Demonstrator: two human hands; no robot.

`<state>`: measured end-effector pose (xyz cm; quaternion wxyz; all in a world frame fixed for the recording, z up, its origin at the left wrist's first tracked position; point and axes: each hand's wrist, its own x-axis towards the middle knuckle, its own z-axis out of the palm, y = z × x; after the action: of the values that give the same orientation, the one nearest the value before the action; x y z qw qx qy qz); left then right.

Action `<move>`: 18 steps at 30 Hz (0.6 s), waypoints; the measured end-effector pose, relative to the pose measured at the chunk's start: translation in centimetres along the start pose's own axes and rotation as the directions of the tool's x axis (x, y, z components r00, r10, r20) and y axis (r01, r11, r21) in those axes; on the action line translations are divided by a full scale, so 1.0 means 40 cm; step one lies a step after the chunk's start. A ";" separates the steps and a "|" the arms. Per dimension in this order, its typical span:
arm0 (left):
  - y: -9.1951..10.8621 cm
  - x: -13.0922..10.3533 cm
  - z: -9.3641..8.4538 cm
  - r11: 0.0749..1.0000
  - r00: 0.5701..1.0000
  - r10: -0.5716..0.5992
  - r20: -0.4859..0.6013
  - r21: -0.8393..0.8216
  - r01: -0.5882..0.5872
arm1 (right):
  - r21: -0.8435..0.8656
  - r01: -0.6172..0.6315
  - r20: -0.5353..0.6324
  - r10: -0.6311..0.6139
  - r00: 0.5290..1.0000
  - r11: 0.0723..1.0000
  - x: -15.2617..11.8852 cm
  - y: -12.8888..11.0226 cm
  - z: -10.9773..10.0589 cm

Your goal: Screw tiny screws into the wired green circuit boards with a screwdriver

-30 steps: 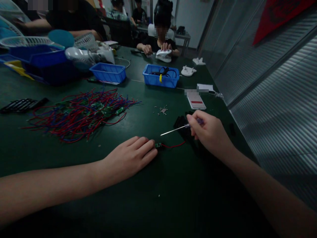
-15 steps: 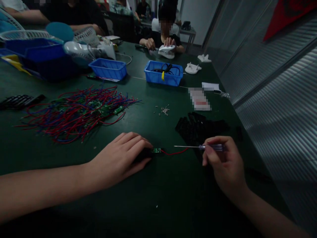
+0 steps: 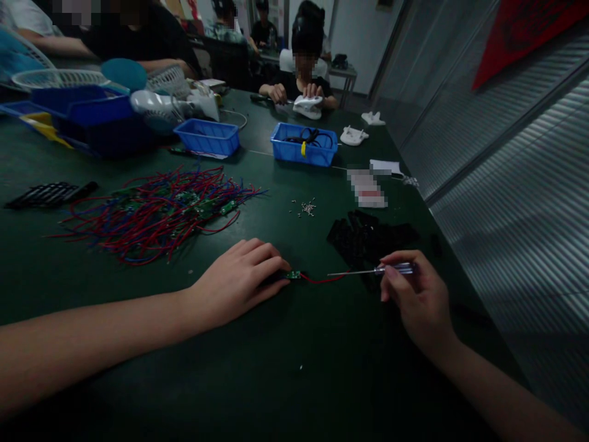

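My left hand (image 3: pixel 251 273) rests on the green table, thumb and fingers closed on the left end of a small green circuit board (image 3: pixel 294 275). Most of that end is hidden by the fingers. A red wire (image 3: pixel 319 282) runs from the board to the right. In my right hand (image 3: pixel 416 294) is a thin screwdriver (image 3: pixel 396 269) with a clear purplish handle. Its shaft points left, and the tip is a short way right of the board, apart from it. Behind my right hand lies a heap of black parts (image 3: pixel 368 236).
A small scatter of screws (image 3: pixel 307 209) lies ahead. To the left is a tangled pile of red-and-blue-wired circuit boards (image 3: pixel 161 215). Blue bins (image 3: pixel 209 136) and a blue tray of black cables (image 3: pixel 304 151) stand farther back. Across the table a person (image 3: pixel 306 67) handles a white part.
The view has shifted slightly. My left hand has slid a little right, its thumb now closer to the board. The screwdriver tip is slightly lower, still clear of the board.
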<state>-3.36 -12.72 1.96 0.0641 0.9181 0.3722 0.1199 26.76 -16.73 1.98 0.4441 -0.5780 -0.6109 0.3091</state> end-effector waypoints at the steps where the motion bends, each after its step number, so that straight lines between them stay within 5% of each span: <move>1: -0.003 -0.003 -0.002 1.000 1.000 0.009 -0.010 0.012 -0.009 | -0.004 0.017 -0.006 -0.017 1.000 1.000 0.001 -0.001 0.000; 12: -0.052 -0.042 -0.049 0.992 0.975 0.100 -0.199 0.093 -0.083 | -0.060 0.064 -0.040 -0.067 0.997 0.996 0.001 -0.001 0.002; 14: -0.069 -0.066 -0.070 0.997 0.963 0.058 -0.264 0.069 -0.041 | -0.062 0.076 -0.025 -0.077 0.997 0.995 0.000 -0.001 0.003; 18: -0.123 -0.134 -0.136 0.978 0.881 -0.205 -0.426 -0.066 0.196 | -0.099 0.091 0.005 -0.091 0.996 0.991 0.003 -0.007 -0.001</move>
<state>-11.81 -12.80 5.25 0.0019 0.8247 0.4687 0.3164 26.70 -16.65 2.27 0.4283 -0.5706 -0.6515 0.2578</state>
